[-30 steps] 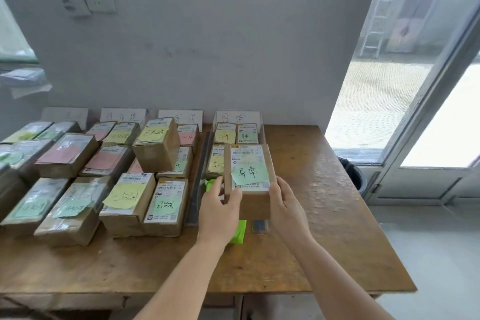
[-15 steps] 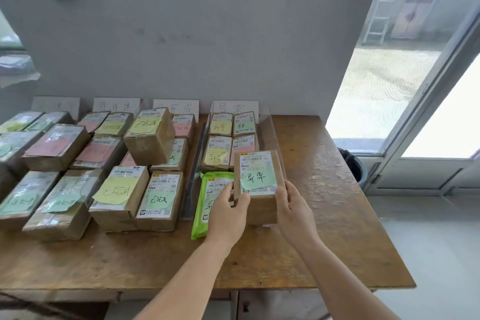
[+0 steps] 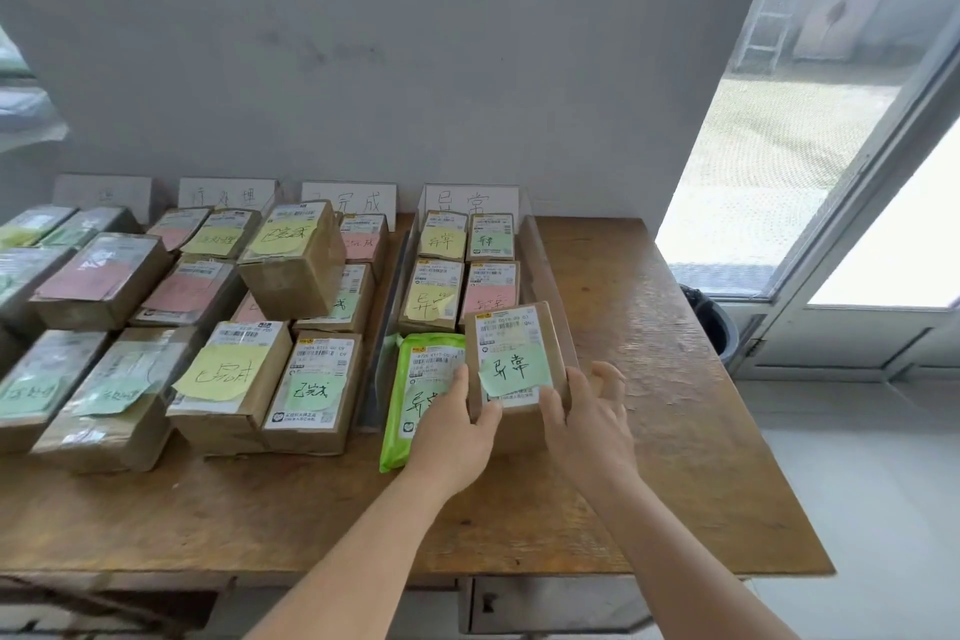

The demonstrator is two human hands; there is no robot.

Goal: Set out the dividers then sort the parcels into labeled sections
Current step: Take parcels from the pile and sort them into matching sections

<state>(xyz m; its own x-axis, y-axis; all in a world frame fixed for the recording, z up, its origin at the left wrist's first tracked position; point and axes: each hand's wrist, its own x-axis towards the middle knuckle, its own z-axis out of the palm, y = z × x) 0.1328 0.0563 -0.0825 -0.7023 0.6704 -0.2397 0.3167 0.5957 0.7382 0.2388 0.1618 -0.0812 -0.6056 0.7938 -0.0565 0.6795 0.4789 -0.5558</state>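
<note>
A brown cardboard parcel (image 3: 511, 353) with a green sticky note stands at the front of the rightmost section, beside a green soft parcel (image 3: 415, 379). My left hand (image 3: 457, 426) grips its near left corner, thumb on top. My right hand (image 3: 587, 416) holds its near right corner, with the fingers along the right side. Two clear dividers bound this section: the left divider (image 3: 387, 301) and the right divider (image 3: 545, 275). A white label card (image 3: 470, 200) leans on the wall behind it, and several smaller parcels (image 3: 441, 296) fill the back of the section.
Several more taped parcels with pink, yellow and green notes (image 3: 228, 369) cover the left of the wooden table (image 3: 649, 379), behind other label cards (image 3: 348, 200). A dark bin (image 3: 711, 322) sits on the floor by the glass door, right of the table.
Both hands lowered the brown parcel from in front of me down into the front of the rightmost section, next to the green soft parcel. The view dropped and moved closer.
</note>
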